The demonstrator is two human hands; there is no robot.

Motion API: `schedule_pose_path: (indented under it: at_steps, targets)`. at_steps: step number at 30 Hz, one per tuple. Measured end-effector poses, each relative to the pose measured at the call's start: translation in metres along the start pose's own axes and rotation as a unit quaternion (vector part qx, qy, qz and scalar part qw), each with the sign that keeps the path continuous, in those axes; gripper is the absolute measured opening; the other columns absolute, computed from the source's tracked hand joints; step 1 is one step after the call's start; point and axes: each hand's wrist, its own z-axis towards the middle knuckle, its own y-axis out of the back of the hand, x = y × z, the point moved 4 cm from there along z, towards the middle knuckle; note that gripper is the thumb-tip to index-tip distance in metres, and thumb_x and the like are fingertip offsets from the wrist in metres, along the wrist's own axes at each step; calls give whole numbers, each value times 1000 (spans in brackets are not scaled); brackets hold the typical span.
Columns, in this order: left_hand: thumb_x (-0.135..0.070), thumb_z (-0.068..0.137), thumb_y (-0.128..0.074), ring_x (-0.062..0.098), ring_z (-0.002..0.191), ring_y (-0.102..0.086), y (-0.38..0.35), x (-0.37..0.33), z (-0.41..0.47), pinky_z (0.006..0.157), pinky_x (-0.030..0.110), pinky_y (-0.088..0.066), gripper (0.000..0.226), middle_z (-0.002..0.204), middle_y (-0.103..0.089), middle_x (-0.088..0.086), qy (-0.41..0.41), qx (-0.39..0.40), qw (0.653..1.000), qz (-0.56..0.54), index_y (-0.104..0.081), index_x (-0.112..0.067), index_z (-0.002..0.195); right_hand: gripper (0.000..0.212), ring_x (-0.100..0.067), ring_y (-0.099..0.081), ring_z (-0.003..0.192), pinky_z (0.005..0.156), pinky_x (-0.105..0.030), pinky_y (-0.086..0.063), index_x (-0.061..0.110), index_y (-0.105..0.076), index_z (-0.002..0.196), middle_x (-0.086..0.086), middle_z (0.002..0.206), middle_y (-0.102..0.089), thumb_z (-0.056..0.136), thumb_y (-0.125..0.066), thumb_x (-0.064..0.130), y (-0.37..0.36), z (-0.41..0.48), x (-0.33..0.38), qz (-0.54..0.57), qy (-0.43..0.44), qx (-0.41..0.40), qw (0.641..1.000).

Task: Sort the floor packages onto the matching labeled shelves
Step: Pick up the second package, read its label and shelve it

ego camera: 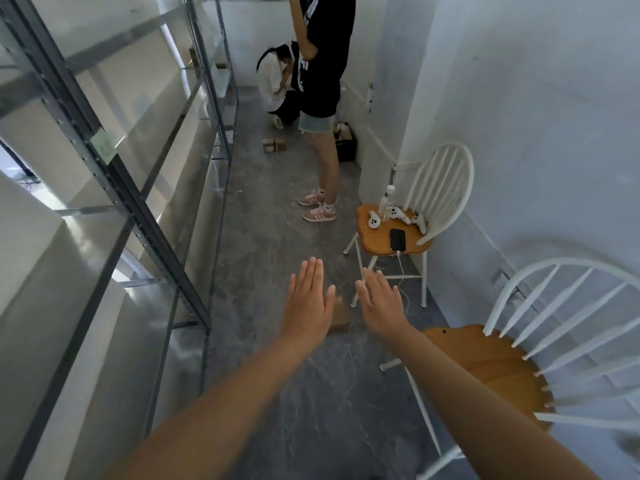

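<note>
Left hand (306, 303) and right hand (379, 303) reach out side by side, palms down. Fingers are straight and close together, so each grip is flat and holds nothing. Box (338, 315) sits on the floor (311, 393), seen in the gap between the hands, its left edge hidden behind the left hand; can't tell if they touch. Far boxes (275, 144) lie down the aisle beside the shelves (138, 209).

Storeroom aisle: metal shelving (114, 188), floor pkgs (274, 144).

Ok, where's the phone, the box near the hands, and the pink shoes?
phone (397, 239), head view, middle of its dark screen.
box (341, 317), head view, its brown side.
pink shoes (319, 214), head view, top of the nearer shoe.
</note>
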Motion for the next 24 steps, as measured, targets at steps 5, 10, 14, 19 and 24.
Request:
schedule_pose_path:
  at_steps: [5, 10, 14, 19, 24]
  targets:
    - [-35, 109, -20, 12, 155, 12, -6, -1, 21, 125, 32, 10, 60, 170, 5, 2, 9, 5, 1000, -6, 1, -12, 160, 57, -14, 1, 155, 124, -46, 0, 20, -16, 160, 3, 168, -11, 107, -19, 43, 3, 28, -4, -24, 17, 0, 1000]
    - [-36, 109, -20, 12, 154, 15, -5, -9, 57, 125, 33, 12, 60, 170, 7, 2, 10, 3, 1000, 12, 2, -12, 160, 56, -13, 6, 155, 123, -46, 4, 25, -12, 160, 6, 168, -3, 107, -18, 43, 16, 66, 1, -22, 45, 7, 999]
    - [-37, 109, -19, 10, 152, 17, -6, -22, 93, 125, 32, 13, 60, 169, 8, 1, 13, -10, 1000, 27, 3, -13, 160, 58, -12, 7, 154, 123, -46, 4, 23, -11, 160, 5, 168, -1, 107, -18, 45, 33, 99, 1, -18, 71, 3, 997]
    - [-36, 109, -20, 12, 154, 15, -16, -43, 135, 125, 34, 10, 61, 169, 8, 1, 21, -22, 998, 47, 2, -12, 160, 60, -12, 8, 154, 124, -47, 3, 21, -9, 160, 5, 169, 0, 107, -18, 46, 56, 141, -16, -27, 80, 4, 996]
    - [-37, 109, -19, 12, 154, 15, -32, -63, 164, 125, 32, 11, 60, 169, 8, 1, 28, -28, 998, 47, 2, -13, 160, 59, -11, 7, 154, 123, -47, 4, 22, -10, 160, 7, 169, -2, 107, -18, 46, 72, 176, -36, 18, 62, 13, 998]
